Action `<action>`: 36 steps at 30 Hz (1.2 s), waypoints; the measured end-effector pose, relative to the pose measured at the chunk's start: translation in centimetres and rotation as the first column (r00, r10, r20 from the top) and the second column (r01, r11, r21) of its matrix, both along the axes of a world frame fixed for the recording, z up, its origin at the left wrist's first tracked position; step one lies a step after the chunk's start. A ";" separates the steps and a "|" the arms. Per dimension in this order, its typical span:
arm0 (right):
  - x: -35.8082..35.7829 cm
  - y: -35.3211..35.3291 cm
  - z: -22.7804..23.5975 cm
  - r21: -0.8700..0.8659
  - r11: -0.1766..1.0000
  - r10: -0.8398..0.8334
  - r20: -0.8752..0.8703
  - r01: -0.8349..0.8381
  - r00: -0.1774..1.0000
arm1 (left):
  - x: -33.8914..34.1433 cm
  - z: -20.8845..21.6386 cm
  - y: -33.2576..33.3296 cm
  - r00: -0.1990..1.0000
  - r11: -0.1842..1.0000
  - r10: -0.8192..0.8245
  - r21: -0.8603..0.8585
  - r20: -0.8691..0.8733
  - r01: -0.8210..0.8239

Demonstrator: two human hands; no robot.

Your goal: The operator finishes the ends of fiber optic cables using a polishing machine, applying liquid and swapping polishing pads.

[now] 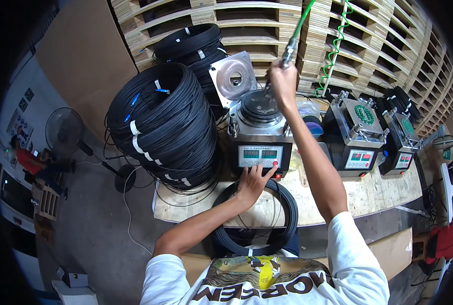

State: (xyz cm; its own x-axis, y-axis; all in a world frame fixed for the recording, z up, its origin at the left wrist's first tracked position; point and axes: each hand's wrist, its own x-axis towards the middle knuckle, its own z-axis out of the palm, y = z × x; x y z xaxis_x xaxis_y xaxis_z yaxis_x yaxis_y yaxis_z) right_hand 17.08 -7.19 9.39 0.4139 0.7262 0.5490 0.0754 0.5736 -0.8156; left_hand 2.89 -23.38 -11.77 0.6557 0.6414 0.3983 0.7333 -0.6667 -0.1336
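Note:
My left hand [253,185] is open, palm down against the front of a small bench machine [234,158]. One finger reaches the red button at the right of its control panel [260,156]; the other fingertips touch the panel's lower edge. Above the machine, my right hand [283,81] is closed around an air blow gun [289,55] fed by a green hose [304,20]. The gun's nozzle points down toward the round dark plate [260,105] on top, partly behind my hand. A square metal lid [234,77] stands raised behind it. Below my left hand lies a black cable coil [291,213].
Tall stacks of black cable coils [170,132] crowd the left of the wooden table [384,190]. Two similar machines, one closer [356,134] and one farther [402,137], stand right. Wooden pallets [257,30] rise behind. A fan [66,129] and a person in red [25,162] are far left.

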 end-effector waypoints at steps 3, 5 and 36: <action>1.2 1.1 1.4 0.093 0.989 -0.108 -0.056 0.112 0.993 | 0.2 -0.6 -0.2 1.000 1.000 0.003 0.015 -0.012 -0.002; -0.3 0.0 2.8 0.098 0.995 0.007 -0.175 0.011 0.985 | 0.0 -0.8 -0.5 1.000 1.000 0.019 0.020 -0.022 -0.018; 1.0 -0.6 0.6 0.104 0.990 0.118 -0.203 -0.099 0.972 | 0.6 -0.4 -1.2 0.995 0.916 0.082 -0.389 -0.062 -0.099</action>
State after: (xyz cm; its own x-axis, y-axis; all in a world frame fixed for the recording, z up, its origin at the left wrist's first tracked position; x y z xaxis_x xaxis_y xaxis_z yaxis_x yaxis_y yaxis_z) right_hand 18.09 -7.83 10.02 0.4479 0.7232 0.5257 -0.1572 0.6425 -0.7500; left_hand 3.45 -24.60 -12.19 0.5986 0.7974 0.0764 0.7922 -0.6034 0.0909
